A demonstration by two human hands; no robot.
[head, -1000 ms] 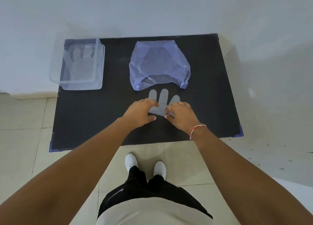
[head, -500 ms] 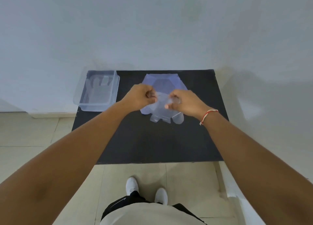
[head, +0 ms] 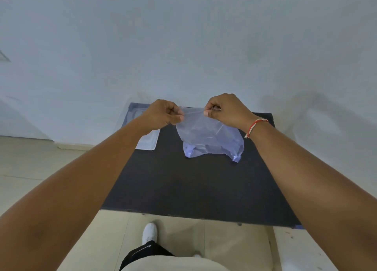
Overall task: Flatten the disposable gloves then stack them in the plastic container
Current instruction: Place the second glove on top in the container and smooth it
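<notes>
A thin clear disposable glove (head: pixel 193 117) hangs in the air above the back of the black table (head: pixel 193 189). My left hand (head: pixel 165 114) pinches one corner of its upper edge and my right hand (head: pixel 226 109) pinches the other, so that edge is stretched taut between them. The glove's lower part blends into the bluish plastic bag (head: pixel 216 148) lying on the table behind it, so I cannot make out its fingers. The clear plastic container (head: pixel 150 142) sits at the table's back left corner, mostly hidden by my left hand and forearm.
The table stands against a pale wall, with tiled floor to its left and in front. My white shoe (head: pixel 150 233) is on the floor just before the table's front edge.
The glove lay flat on the table under both hands a second ago. Both hands have lifted it by one edge, up and toward the wall, and pulled apart. The camera has tilted up.
</notes>
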